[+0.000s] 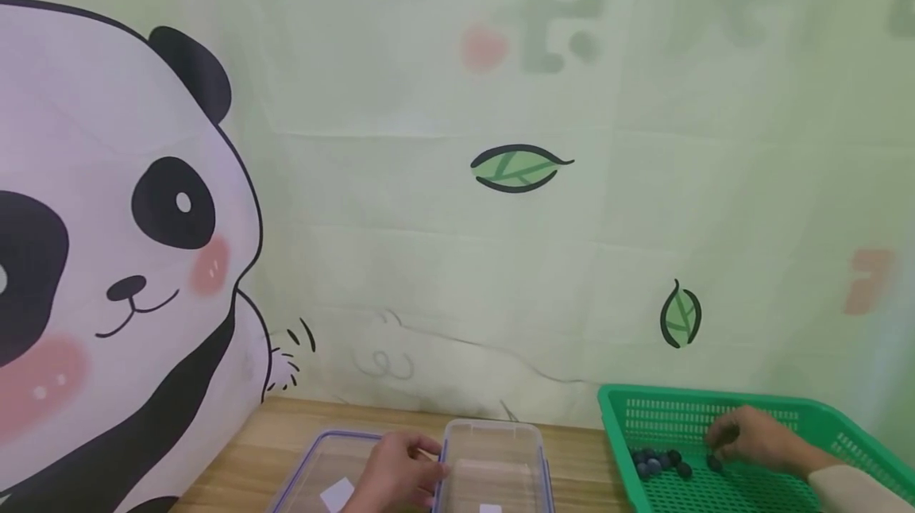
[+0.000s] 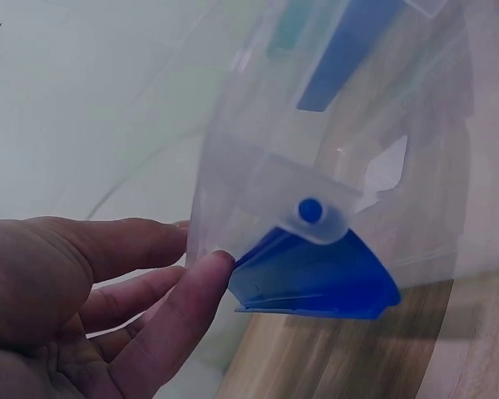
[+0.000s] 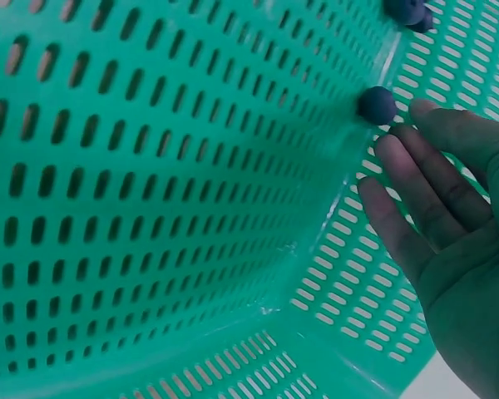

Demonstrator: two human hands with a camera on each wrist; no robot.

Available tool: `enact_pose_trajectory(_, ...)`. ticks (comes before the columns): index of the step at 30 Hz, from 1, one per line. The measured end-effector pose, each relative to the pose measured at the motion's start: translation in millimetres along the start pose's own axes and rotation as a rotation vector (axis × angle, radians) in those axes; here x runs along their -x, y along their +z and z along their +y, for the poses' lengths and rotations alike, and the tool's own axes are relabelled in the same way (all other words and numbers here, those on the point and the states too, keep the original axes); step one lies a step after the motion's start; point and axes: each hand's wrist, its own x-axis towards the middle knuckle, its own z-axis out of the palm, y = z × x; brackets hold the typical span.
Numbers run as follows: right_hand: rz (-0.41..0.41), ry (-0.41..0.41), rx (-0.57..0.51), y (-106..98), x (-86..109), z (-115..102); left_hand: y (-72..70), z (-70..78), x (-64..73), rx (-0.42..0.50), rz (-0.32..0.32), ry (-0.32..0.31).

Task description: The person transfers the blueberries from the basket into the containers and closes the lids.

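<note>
At the lower middle of the head view, my left hand [image 1: 402,472] holds the near-left side of a clear plastic container [image 1: 493,449]. In the left wrist view, thumb and fingers [image 2: 195,287] pinch its edge beside a hanging blue latch [image 2: 316,274]. Inside a green perforated basket [image 1: 758,481], my right hand [image 1: 754,441] reaches down to a blueberry [image 1: 713,463]. The right wrist view has that blueberry [image 3: 377,105] right at the fingertips, with the fingers [image 3: 416,187] loosely extended and not wrapped around it.
Several more blueberries [image 1: 658,461] cluster at the basket's left side. Left of the container lies another clear plastic piece with a blue rim [image 1: 303,469] and a white label [image 1: 337,494]. Behind the wooden table [image 1: 582,457] hangs a pale green cloth [image 1: 429,243] with a printed panda [image 1: 129,259].
</note>
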Motion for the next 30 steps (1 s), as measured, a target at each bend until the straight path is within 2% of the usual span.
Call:
enact_pose_trajectory(5, -0.052, -0.054, -0.015, 4.4, -5.3, 18.4, 0.0, 0.5, -1.0, -0.010, -0.003, -0.005)
enact_pose_trajectory(9, -0.074, -0.040, 0.016, 9.3, -19.1, 52.0, -0.5, 0.9, -0.9, -0.006, -0.004, -0.006)
enact_pose_trajectory(12, -0.078, -0.014, 0.055, 11.4, -24.7, 60.5, -0.3, 0.9, -0.3, -0.002, -0.004, 0.003)
enact_pose_trajectory(16, -0.048, -0.033, 0.075, 10.9, -15.8, 34.2, 1.1, 1.2, 1.2, 0.009, -0.012, 0.014)
enact_pose_trajectory(20, -0.009, -0.056, 0.044, 5.9, -4.7, 4.2, 2.0, 1.8, 1.4, 0.005, -0.011, 0.011)
enact_pose_trajectory(30, 0.149, -0.005, 0.032, -10.4, 6.1, -39.6, 0.3, -1.2, 1.3, 0.021, -0.009, 0.019)
